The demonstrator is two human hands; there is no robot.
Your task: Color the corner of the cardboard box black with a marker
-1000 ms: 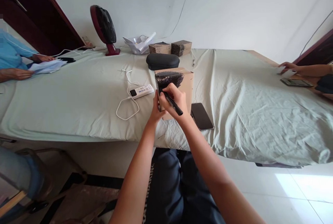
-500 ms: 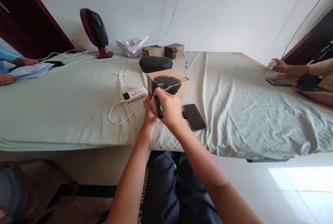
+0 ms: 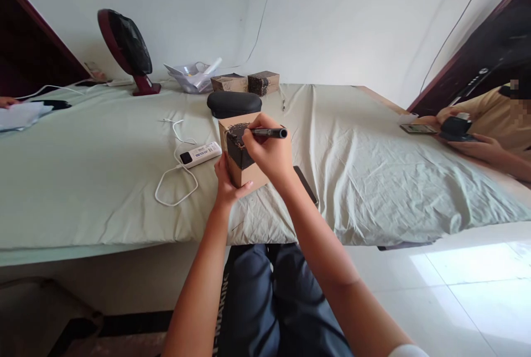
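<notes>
A small cardboard box (image 3: 253,178) stands on the cloth-covered table in front of me, its top and near side partly filled in with black ink. My left hand (image 3: 229,183) grips the box at its lower left, thumb along the near face. Pinched in my right hand (image 3: 271,152) is a black marker pen (image 3: 269,133), its back end pointing right. The tip is hidden behind my fingers, over the blackened top. Partly covered by my right forearm, a dark phone (image 3: 306,184) lies to the right of the box.
Left of the box are a white power strip (image 3: 201,155) and a looped white cable (image 3: 176,202). Behind it sit a black case (image 3: 234,104), two cardboard boxes (image 3: 263,83), a plastic basket (image 3: 191,78) and a fan (image 3: 126,50). A person's hands (image 3: 477,147) hold a dark object at right.
The marker pen has swung from pointing toward me to pointing right. My left hand now shows lower on the box, and the box looks turned. The view has shifted right.
</notes>
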